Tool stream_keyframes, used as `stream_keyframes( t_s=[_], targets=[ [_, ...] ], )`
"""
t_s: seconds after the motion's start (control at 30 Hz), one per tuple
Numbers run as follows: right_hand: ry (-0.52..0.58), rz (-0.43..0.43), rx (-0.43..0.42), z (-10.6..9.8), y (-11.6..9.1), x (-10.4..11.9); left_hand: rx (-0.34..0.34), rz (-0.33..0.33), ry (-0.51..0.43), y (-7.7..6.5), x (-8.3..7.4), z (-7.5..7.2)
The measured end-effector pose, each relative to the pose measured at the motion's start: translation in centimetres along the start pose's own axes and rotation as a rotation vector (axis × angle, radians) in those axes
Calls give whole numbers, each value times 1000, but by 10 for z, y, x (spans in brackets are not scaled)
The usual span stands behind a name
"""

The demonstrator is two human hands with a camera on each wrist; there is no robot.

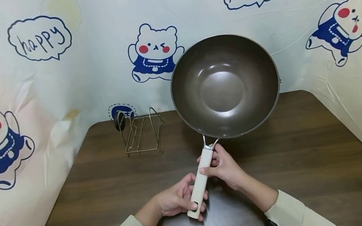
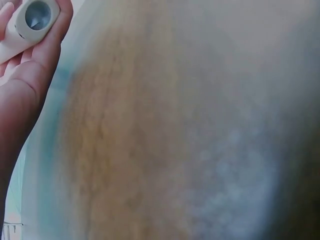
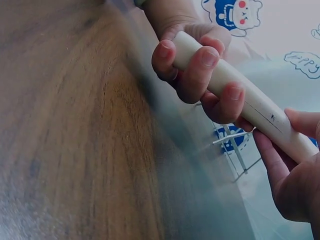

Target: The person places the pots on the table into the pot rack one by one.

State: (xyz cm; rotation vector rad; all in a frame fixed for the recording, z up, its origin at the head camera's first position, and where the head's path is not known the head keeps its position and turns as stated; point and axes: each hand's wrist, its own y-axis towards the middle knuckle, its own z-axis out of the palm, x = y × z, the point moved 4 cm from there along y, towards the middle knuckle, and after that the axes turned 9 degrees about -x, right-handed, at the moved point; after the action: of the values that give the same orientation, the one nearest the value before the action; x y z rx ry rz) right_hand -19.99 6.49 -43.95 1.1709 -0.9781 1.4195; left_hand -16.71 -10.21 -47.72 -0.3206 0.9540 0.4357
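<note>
A deep brown wok (image 1: 224, 89) is held up above the far part of the table, its inside facing me. Its pale cream handle (image 1: 201, 183) slants down to the left between my hands. Near the handle's lower end, my left hand (image 1: 177, 198) holds it, thumb in front and fingers behind. My right hand (image 1: 224, 167) grips the upper part close to the metal bracket (image 1: 210, 142), thumb across the front. In the right wrist view, fingers of the left hand (image 3: 200, 75) curl around the handle (image 3: 255, 105). The left wrist view shows the handle's end (image 2: 35, 17) in the palm.
A wire rack (image 1: 141, 135) with a black round piece (image 1: 119, 121) stands at the table's back left. The dark wooden table (image 1: 108, 193) has rounded far corners. Behind it hangs a pale cloth (image 1: 100, 62) printed with bears and "happy" bubbles.
</note>
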Motion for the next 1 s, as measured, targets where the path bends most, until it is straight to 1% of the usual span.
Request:
stream_keyframes(
  t_s=[0.23,0.37,0.5,0.67,0.8,1.0],
  targets=[
    [-56,28,-86,-1,-1,3,-50,18,27,-1,0,4],
    [-78,37,-101,-1,-1,3,-84,18,44,1,0,7],
    [-84,27,-103,-2,0,2,-99,33,61,3,0,8],
    [-39,10,-80,-1,2,1,-106,48,64,6,0,10],
    [2,-3,-61,1,3,1,-107,41,53,5,-2,11],
    [20,14,-66,4,2,2,-69,11,33,-1,-5,7]
  ],
)
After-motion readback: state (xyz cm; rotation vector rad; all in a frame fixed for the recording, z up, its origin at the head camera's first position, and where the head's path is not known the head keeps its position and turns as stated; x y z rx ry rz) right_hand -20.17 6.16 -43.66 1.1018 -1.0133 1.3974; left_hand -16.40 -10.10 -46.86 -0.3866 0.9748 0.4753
